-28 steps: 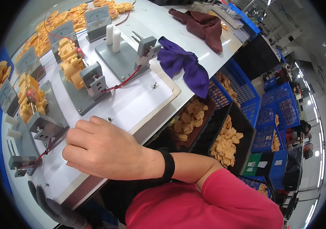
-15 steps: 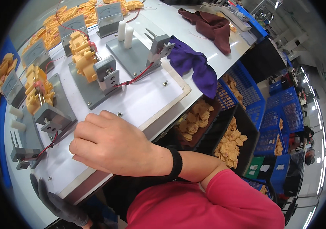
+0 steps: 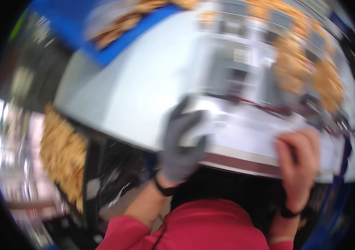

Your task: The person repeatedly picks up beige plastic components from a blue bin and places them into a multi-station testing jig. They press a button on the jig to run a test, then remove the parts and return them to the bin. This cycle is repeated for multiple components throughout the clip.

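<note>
My left hand (image 3: 181, 141), in a grey glove, is held over the table's front edge beside the white-topped board (image 3: 248, 137). Its fingers are spread and nothing shows between them. My bare right hand (image 3: 300, 160) hovers at the board's front right, loosely bent, with a gap between thumb and forefinger and no object visible there. Beyond it, a yellow plastic housing (image 3: 292, 66) sits on a grey test fixture, and another yellow housing (image 3: 328, 85) stands to its right. A grey fixture (image 3: 219, 77) behind my left hand carries no housing. Motion blur hides small details.
Grey meters (image 3: 281, 18) stand behind the fixtures. A blue tray (image 3: 123, 52) of yellow parts lies at the far left of the white table (image 3: 131, 96). More yellow parts (image 3: 63, 156) are heaped below, left of the table. Red wires (image 3: 265, 106) run along the fixtures.
The view has swung left, bringing the table's left end into sight. My left hand has come fully into view with fingers spread. My right hand now appears farther right of the board, its fingers less closed.
</note>
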Action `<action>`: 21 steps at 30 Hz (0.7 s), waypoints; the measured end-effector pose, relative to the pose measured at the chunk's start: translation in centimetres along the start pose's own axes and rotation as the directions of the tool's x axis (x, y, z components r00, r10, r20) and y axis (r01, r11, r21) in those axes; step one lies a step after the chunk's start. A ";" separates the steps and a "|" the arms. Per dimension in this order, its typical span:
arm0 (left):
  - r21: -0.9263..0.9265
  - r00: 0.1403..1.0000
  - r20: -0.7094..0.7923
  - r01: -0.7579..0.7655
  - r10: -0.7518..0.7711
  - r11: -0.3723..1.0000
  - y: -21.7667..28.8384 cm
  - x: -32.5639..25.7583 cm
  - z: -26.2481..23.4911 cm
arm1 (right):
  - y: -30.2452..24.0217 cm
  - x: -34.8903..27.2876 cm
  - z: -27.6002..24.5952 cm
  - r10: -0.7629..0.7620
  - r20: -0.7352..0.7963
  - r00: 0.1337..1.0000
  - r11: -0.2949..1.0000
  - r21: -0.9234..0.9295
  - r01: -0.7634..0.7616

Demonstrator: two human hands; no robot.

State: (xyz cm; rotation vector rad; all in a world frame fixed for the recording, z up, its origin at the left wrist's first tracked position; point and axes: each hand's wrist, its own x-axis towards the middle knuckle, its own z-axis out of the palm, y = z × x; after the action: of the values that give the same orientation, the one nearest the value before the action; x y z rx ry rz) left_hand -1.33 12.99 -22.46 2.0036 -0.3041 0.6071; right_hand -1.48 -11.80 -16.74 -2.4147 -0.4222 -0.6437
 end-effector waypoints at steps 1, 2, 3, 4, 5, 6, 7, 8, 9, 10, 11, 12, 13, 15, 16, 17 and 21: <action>0.049 0.994 -0.039 -0.100 0.102 0.994 0.1 0.3 -0.1 | -0.3 -0.1 -0.1 0.003 0.019 1.000 1.000 -0.005 -0.003; 0.085 0.988 -0.053 -0.142 0.146 0.986 0.5 0.5 -0.1 | -0.3 -0.2 -0.4 -0.002 0.025 1.000 1.000 -0.002 0.002; -0.005 0.988 -0.104 -0.118 0.117 0.993 0.4 0.5 0.4 | 0.1 -0.5 -0.5 0.001 0.032 0.999 1.000 -0.016 -0.001; 0.000 0.976 -0.107 -0.190 0.189 0.982 0.2 1.1 0.7 | 0.5 -0.7 -0.6 0.030 0.027 0.999 1.000 -0.003 -0.030; -0.030 0.983 -0.113 -0.150 0.146 0.988 0.6 1.1 0.7 | 0.7 -0.9 -0.6 0.058 0.030 0.998 0.998 0.000 -0.058; -0.041 0.989 -0.093 -0.121 0.116 0.992 0.4 0.8 0.7 | 0.7 -1.1 -0.5 0.058 0.055 0.997 0.998 0.001 -0.058; -0.066 0.994 -0.073 -0.090 0.085 0.994 0.3 0.4 0.8 | 0.9 -1.1 -0.6 0.061 0.081 0.995 0.998 -0.011 -0.060; -0.091 0.997 -0.073 -0.037 0.030 0.995 0.3 0.1 0.7 | 1.0 -1.1 -0.5 0.069 0.103 0.992 0.997 -0.027 -0.067; -0.120 0.997 -0.067 0.014 -0.022 0.993 0.4 -0.1 0.5 | 1.0 -1.0 -0.3 0.044 0.114 0.992 0.999 -0.013 -0.043; -0.156 0.997 -0.047 0.056 -0.064 0.986 0.5 0.0 0.5 | 1.2 -1.0 -0.4 0.032 0.113 0.993 0.999 -0.006 -0.031; -0.146 0.997 -0.049 0.052 -0.060 0.988 0.6 0.0 0.6 | 1.4 -0.9 -0.4 0.023 0.111 0.994 1.000 0.000 -0.023; -0.136 0.997 -0.048 0.049 -0.056 0.989 0.7 0.1 0.7 | 1.5 -0.8 -0.5 0.013 0.111 0.994 1.000 0.001 -0.014; -0.133 0.998 -0.043 0.045 -0.051 0.990 0.6 0.2 0.7 | 1.6 -0.8 -0.5 0.010 0.111 0.994 1.000 -0.005 -0.009; -0.128 0.998 -0.042 0.050 -0.056 0.991 0.4 0.3 0.8 | 1.5 -0.6 -0.5 0.001 0.110 0.994 1.000 -0.014 0.001; -0.124 0.997 -0.041 0.052 -0.058 0.991 0.4 0.4 0.8 | 1.5 -0.6 -0.5 -0.004 0.109 0.994 1.000 -0.016 0.006; -0.126 0.998 -0.042 0.048 -0.054 0.991 0.3 0.4 0.8 | 1.5 -0.5 -0.5 -0.010 0.108 0.994 1.000 -0.019 0.012; -0.123 0.998 -0.032 0.058 -0.062 0.991 0.4 0.6 0.7 | 1.3 -0.4 -0.6 -0.013 0.115 0.993 1.000 -0.017 0.015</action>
State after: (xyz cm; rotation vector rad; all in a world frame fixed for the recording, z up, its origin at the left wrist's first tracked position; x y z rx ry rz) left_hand -0.82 12.24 -22.17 1.8756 -0.2524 0.5723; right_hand -1.40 -13.21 -17.15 -2.4757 -0.4828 -0.5186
